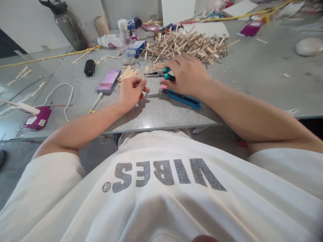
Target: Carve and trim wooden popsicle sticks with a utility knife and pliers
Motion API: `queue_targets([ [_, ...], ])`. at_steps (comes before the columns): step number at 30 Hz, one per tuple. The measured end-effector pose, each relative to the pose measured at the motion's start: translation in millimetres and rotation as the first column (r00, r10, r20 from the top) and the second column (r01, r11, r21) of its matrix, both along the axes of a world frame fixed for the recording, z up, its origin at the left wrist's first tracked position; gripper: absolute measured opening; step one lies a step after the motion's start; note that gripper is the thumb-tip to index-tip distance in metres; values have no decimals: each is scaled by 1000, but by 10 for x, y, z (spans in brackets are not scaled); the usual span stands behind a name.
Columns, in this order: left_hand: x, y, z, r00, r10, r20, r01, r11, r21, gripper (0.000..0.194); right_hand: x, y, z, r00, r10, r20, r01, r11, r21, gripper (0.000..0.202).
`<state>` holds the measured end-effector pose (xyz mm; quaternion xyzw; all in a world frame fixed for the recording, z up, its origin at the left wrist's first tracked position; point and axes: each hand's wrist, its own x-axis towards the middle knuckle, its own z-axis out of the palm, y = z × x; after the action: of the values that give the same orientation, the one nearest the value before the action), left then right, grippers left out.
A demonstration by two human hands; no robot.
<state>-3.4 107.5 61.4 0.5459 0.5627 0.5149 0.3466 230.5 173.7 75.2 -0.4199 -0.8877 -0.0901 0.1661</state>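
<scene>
My right hand [186, 72] is closed round the green-and-black handles of a pair of needle-nose pliers [154, 74], whose jaws point left. In my left hand [133, 90], thumb and fingers pinch a small wooden craft stick [145, 71] held upright. The plier jaws meet the stick just above my left fingertips; whether they grip it I cannot tell. Behind my left hand lies a small bundle of craft sticks [129, 73]. Small wood bits [155, 66] are heaped beyond the pliers. Under my right hand rests a blue cutter [185, 99].
A large pile of craft sticks [186, 45] covers the back middle. To the left are a phone [109, 81] on a cable, a black case [89, 68], a clear bottle [123, 37] and a dark water bottle [69, 27]. A purple power adapter [37, 118] sits near the front edge.
</scene>
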Motion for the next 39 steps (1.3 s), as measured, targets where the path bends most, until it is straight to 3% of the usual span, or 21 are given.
queue_targets([
  [9,11,-19,37,995,21,-95,-18,999,28,38,-49,-223,169,990,-59,127,50,996,75,85],
  [18,-115,54,-71,938,9,-347,27,995,99,39,-111,-250,49,998,-55,30,53,998,46,85],
  [23,-119,68,-69,930,22,-368,9,997,81,42,-145,-312,61,998,-39,42,38,999,10,76],
  [28,-199,118,-47,908,-19,-418,35,999,30,47,-158,-296,33,999,7,44,-5,999,-54,87],
  [35,-260,122,-7,811,-2,-585,75,992,101,50,-171,-342,76,999,46,3,-45,992,-119,95],
  [39,-221,73,-36,855,-14,-519,66,994,82,49,-197,-387,81,999,9,-40,-11,997,-73,99],
])
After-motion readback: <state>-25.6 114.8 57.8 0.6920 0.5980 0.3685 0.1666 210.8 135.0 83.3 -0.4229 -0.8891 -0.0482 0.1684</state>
